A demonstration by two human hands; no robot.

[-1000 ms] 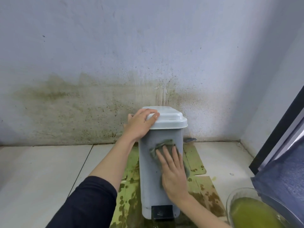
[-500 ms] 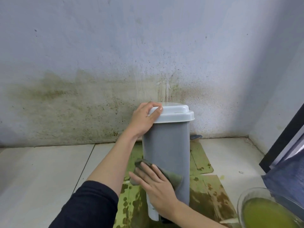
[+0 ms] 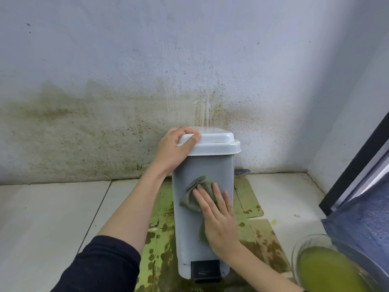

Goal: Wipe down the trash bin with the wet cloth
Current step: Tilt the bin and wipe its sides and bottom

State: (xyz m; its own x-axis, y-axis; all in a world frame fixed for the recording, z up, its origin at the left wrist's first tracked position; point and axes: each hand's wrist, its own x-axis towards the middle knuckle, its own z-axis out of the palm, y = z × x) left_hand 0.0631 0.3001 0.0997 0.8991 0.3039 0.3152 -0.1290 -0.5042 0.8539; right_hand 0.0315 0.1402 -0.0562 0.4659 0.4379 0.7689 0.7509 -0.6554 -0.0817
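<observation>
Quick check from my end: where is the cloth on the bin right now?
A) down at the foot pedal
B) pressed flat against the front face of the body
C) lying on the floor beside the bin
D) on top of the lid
B: the right hand presses the cloth with straight fingers against the front of the trash bin, between the lid and the pedal, while the left hand grips the lid's corner.
</observation>
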